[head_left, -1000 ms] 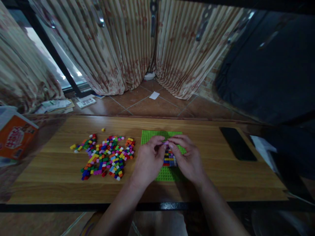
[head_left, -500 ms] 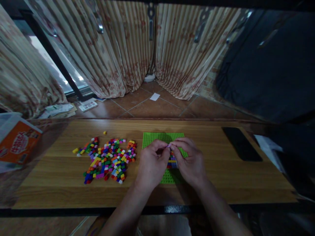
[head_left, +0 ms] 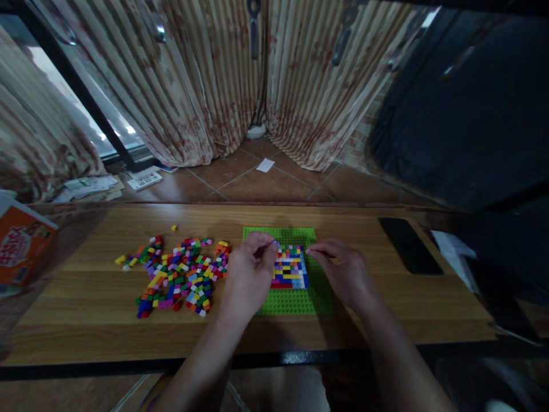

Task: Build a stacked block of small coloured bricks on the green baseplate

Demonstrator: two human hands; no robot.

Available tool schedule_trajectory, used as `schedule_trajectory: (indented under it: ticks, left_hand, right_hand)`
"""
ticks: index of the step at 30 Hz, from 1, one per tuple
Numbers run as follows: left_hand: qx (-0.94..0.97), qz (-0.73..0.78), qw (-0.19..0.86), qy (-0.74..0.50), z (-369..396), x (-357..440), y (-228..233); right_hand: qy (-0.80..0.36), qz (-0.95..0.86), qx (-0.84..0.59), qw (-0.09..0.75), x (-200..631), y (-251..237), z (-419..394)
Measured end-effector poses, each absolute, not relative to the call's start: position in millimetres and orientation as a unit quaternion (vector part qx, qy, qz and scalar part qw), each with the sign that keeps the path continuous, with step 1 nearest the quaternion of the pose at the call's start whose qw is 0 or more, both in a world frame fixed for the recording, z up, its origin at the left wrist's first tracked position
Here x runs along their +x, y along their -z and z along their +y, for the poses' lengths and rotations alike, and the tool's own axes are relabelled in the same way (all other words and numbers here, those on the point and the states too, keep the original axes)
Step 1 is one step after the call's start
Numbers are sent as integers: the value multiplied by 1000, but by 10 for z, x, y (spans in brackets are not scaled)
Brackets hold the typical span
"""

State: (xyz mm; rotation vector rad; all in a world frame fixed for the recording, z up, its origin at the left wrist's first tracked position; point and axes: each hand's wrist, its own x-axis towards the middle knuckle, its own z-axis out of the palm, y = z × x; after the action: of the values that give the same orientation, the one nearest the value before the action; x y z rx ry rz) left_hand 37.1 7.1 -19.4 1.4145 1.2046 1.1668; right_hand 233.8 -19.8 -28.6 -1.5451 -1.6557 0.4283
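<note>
My left hand (head_left: 251, 277) is closed in a pinch over the left side of the green baseplate (head_left: 295, 303), with a small lilac toy brick (head_left: 275, 243) at its fingertips. On the right side of the plate, my right hand (head_left: 346, 272) also pinches, and a tiny pinkish brick (head_left: 309, 250) shows at its fingertips. Between the hands, a block of multicoloured bricks (head_left: 294, 269) is fixed to the plate in rows. My left hand hides part of its left side.
A spread of loose coloured bricks (head_left: 175, 277) lies left of the baseplate on the wooden table (head_left: 103, 320). One yellow brick (head_left: 174, 228) sits apart behind them. A black phone-like slab (head_left: 409, 246) lies at the right. An orange-labelled box (head_left: 21, 246) stands beyond the table's left end.
My hands were together over the baseplate, both at a small lilac piece. They have now drawn apart, uncovering the rows of bricks. The whole view has shifted slightly.
</note>
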Motion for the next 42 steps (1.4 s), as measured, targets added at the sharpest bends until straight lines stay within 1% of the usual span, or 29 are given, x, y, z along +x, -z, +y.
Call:
schedule_trajectory:
  ticks: [5,11,17,24,32,39,42]
  left_hand:
    - [576,485,459,-472,73,383,172]
    - [572,484,473,-464,71,376,116]
    - [578,494,459,-459,78,375,116]
    - [585,484,457,-463,65,370,140]
    - [584,480,456,-470,63,365,144]
    - [585,486,457,-461,74,368,116]
    - [580,485,462,-464,66,372,101]
  right_hand:
    - [-189,-657,-623,381,2283,337,-168]
    - [-226,-602,-641,418,2216,363,-135]
    - [-272,-556,-647,446,2202,397,-121]
    - [-282,-548,-648,448,2270,419,-121]
    - [-299,-562,-640,430,2214,401,-97]
    - [-395,-474,-629,473,2198,445,-10]
    - [-414,-449,-623,489,2178,448,-1]
